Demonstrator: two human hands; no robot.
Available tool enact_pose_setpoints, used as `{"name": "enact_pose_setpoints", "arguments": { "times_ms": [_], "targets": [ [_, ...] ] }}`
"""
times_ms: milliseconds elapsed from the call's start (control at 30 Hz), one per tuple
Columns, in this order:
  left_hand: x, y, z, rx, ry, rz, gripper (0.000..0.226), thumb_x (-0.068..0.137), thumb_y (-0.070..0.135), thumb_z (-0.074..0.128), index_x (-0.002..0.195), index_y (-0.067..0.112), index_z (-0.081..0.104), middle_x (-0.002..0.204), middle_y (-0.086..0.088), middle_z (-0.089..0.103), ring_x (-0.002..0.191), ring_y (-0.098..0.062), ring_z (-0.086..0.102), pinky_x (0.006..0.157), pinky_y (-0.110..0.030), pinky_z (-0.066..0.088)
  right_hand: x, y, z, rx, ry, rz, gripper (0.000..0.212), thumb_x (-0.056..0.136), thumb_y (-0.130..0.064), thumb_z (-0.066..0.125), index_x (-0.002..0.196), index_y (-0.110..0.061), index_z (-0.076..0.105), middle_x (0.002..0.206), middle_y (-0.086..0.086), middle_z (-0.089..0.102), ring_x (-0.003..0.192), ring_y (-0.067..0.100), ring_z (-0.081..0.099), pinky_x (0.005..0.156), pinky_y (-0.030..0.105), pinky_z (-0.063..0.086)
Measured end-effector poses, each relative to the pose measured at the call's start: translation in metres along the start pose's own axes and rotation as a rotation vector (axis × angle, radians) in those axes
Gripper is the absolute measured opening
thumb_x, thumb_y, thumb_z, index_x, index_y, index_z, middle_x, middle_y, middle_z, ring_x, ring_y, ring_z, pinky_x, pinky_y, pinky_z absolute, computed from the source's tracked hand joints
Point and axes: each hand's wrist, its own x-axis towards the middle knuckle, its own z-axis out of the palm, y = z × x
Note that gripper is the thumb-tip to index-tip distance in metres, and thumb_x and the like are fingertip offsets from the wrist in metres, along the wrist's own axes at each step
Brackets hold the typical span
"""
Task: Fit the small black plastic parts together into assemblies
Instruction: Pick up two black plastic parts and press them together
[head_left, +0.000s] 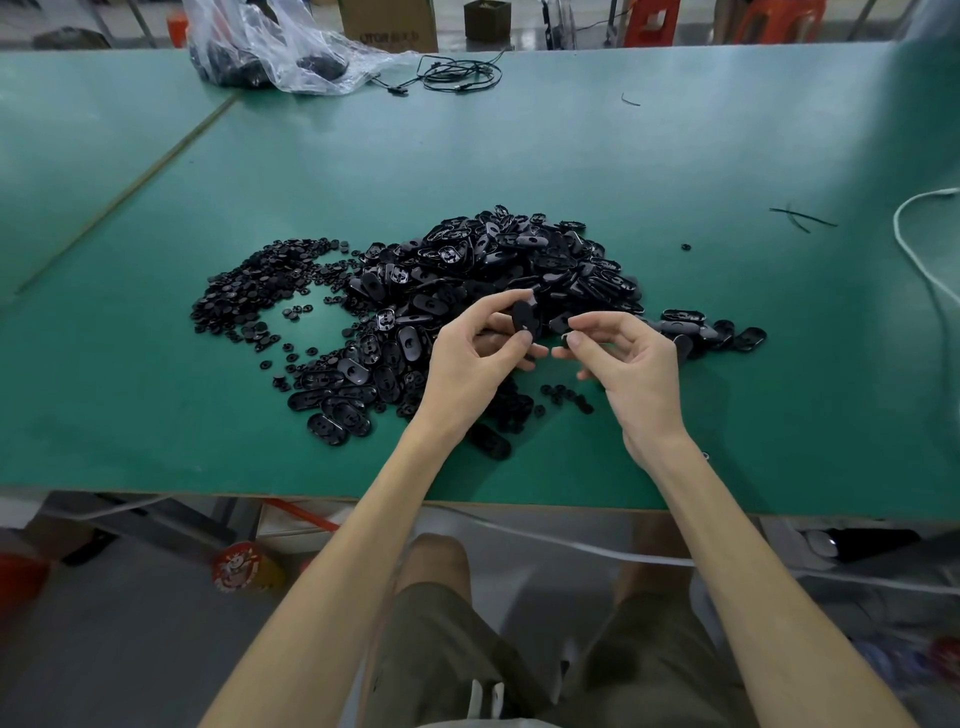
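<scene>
Green-topped workbench (156, 415) is viewed from above, its near edge toward the seated person. Far beyond the left hand (475, 358), a cardboard box (387, 23) is noted behind the bench; dark print is seen on its face, but only letters resembling "OTOR" are made out, and not reliably. A clear plastic bag (270, 47) holding dark parts is seen in front of the box, with a coiled black cable (457, 75) beside it. A heap of oval shells (519, 260) is spread just beyond and beneath both hands; small round pieces (249, 291) are scattered well left of the left hand. A white cord (914, 244) is looped far right of the right hand (636, 364). One oval shell (522, 314) is pinched upright between the left thumb and curled fingers. A small black piece (558, 325) is pinched between the right thumb and forefinger, the other fingers loosely curled. Both hands are raised over the heap, fingertips near each other, the two held parts just apart.
</scene>
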Motion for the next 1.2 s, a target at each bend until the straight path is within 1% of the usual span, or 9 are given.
{"name": "enact_pose_setpoints", "arguments": {
  "times_ms": [67, 133, 233, 367, 467, 700, 933, 1067, 1200],
  "targets": [
    [-0.0007, 0.0004, 0.0005, -0.008, 0.003, -0.002, 0.029, 0.101, -0.002, 0.062, 0.127, 0.007, 0.067, 0.093, -0.017, 0.069, 0.093, -0.029, 0.078, 0.081, -0.037, 0.063, -0.0003, -0.0006, 0.0002, 0.000, -0.001, 0.002, 0.010, 0.094, -0.004, 0.075, 0.102, -0.011, 0.075, 0.096, 0.001, 0.079, 0.088, 0.022, 0.079, 0.064, 0.021, 0.055],
    [-0.0010, -0.0002, 0.0011, -0.027, 0.035, -0.022, 0.021, 0.103, 0.001, 0.059, 0.123, 0.002, 0.066, 0.097, -0.017, 0.073, 0.090, -0.030, 0.079, 0.080, -0.039, 0.064, -0.0007, -0.0008, 0.0001, 0.001, -0.002, 0.001, 0.010, 0.094, -0.004, 0.075, 0.102, -0.011, 0.075, 0.095, 0.001, 0.079, 0.087, 0.022, 0.079, 0.063, 0.020, 0.054],
    [-0.0008, -0.0013, 0.0010, -0.057, 0.092, -0.061, 0.013, 0.105, 0.005, 0.058, 0.115, -0.003, 0.062, 0.099, -0.016, 0.076, 0.087, -0.031, 0.079, 0.073, -0.037, 0.065, -0.0019, -0.0012, 0.0006, 0.001, -0.007, -0.005, 0.010, 0.094, -0.005, 0.076, 0.102, -0.012, 0.075, 0.095, 0.001, 0.079, 0.087, 0.021, 0.079, 0.063, 0.019, 0.053],
    [-0.0002, -0.0023, 0.0000, -0.052, 0.090, -0.065, 0.009, 0.103, 0.008, 0.063, 0.107, 0.000, 0.064, 0.099, -0.012, 0.078, 0.089, -0.029, 0.079, 0.073, -0.036, 0.064, -0.0028, -0.0034, 0.0013, 0.006, -0.022, -0.007, 0.014, 0.092, -0.006, 0.077, 0.101, -0.017, 0.076, 0.095, -0.001, 0.079, 0.088, 0.019, 0.079, 0.067, 0.018, 0.054],
    [0.0007, -0.0045, -0.0013, 0.033, 0.090, -0.042, 0.008, 0.100, 0.012, 0.068, 0.103, 0.005, 0.072, 0.089, -0.007, 0.078, 0.087, -0.024, 0.078, 0.075, -0.036, 0.063, -0.0027, -0.0042, 0.0002, 0.012, -0.030, -0.004, 0.017, 0.091, -0.004, 0.078, 0.101, -0.019, 0.076, 0.097, -0.001, 0.079, 0.091, 0.020, 0.079, 0.069, 0.018, 0.054],
    [0.0004, -0.0040, -0.0023, 0.085, 0.082, -0.040, 0.009, 0.096, 0.015, 0.075, 0.102, 0.009, 0.078, 0.081, -0.005, 0.076, 0.073, -0.017, 0.073, 0.070, -0.027, 0.059, -0.0027, -0.0034, 0.0003, -0.004, -0.046, 0.000, 0.020, 0.087, -0.004, 0.082, 0.101, -0.018, 0.077, 0.094, 0.002, 0.080, 0.090, 0.019, 0.078, 0.074, 0.018, 0.055],
    [-0.0004, -0.0045, -0.0011, 0.126, 0.023, -0.035, 0.007, 0.093, 0.017, 0.078, 0.100, 0.020, 0.077, 0.080, 0.000, 0.077, 0.074, -0.018, 0.075, 0.069, -0.026, 0.058, -0.0033, -0.0017, 0.0014, -0.043, -0.025, -0.021, 0.026, 0.086, -0.002, 0.083, 0.099, -0.023, 0.073, 0.093, -0.003, 0.076, 0.087, 0.014, 0.076, 0.079, 0.022, 0.057],
    [-0.0003, -0.0063, -0.0019, 0.142, 0.001, -0.034, 0.007, 0.093, 0.022, 0.079, 0.100, 0.025, 0.078, 0.083, 0.001, 0.078, 0.077, -0.016, 0.075, 0.072, -0.025, 0.058, -0.0030, -0.0013, 0.0022, -0.072, -0.010, -0.037, 0.025, 0.086, -0.002, 0.082, 0.099, -0.021, 0.073, 0.092, -0.005, 0.076, 0.087, 0.013, 0.075, 0.084, 0.025, 0.058],
    [0.0007, -0.0079, -0.0020, 0.158, -0.006, -0.049, 0.008, 0.092, 0.023, 0.080, 0.100, 0.022, 0.080, 0.084, 0.001, 0.078, 0.081, -0.021, 0.075, 0.076, -0.031, 0.060, -0.0029, -0.0019, 0.0031, -0.111, -0.005, -0.079, 0.024, 0.086, -0.001, 0.082, 0.098, -0.021, 0.073, 0.093, -0.007, 0.077, 0.089, 0.012, 0.074, 0.086, 0.024, 0.058]
  ]
}}
